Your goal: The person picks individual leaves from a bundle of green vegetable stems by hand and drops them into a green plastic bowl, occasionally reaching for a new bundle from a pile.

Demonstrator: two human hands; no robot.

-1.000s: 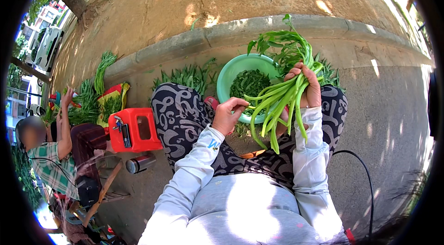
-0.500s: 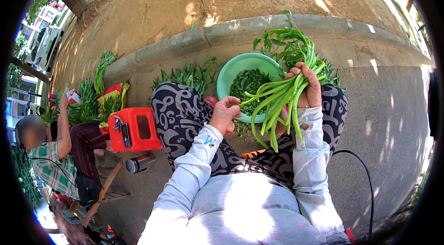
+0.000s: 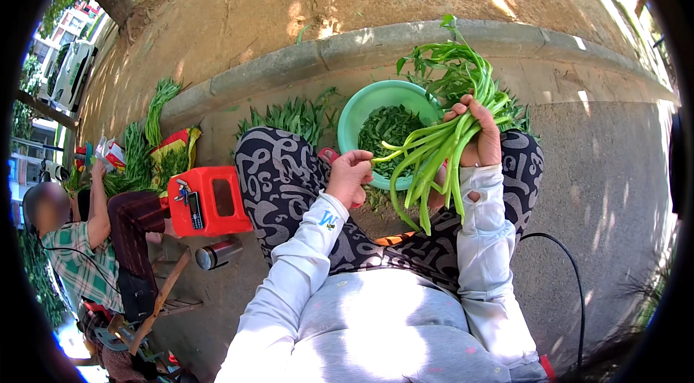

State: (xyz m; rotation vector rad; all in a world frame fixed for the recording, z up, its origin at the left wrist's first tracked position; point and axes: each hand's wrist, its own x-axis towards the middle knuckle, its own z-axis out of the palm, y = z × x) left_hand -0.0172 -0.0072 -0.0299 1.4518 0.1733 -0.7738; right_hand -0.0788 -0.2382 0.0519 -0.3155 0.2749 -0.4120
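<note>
My right hand [image 3: 487,139] is closed round a bunch of long-stemmed leafy greens [image 3: 442,159] that look like water spinach. Leaves point away from me, and pale stem ends fan out toward my lap and left hand. With fingertips pinched together, my left hand [image 3: 348,178] grips the tip of one stem at the fan's left side. Below the bunch, between my knees, a mint-green basin [image 3: 351,117] holds loose green leaf pieces [image 3: 390,128]. The bunch hides part of the basin's right side.
Leafy greens [image 3: 293,121] lie beyond my left knee. A red plastic stool [image 3: 210,222] carries a phone-like black device and keys; a metal flask [image 3: 220,254] lies beside it. Farther left, a seated person [image 3: 90,253] is beside more greens. A concrete kerb [image 3: 289,65] runs beyond the basin.
My left fingers have shifted slightly and now pinch a pale stem tip more visibly. The bunch has moved slightly left. At far left, the other person's hand and a small package have moved a little.
</note>
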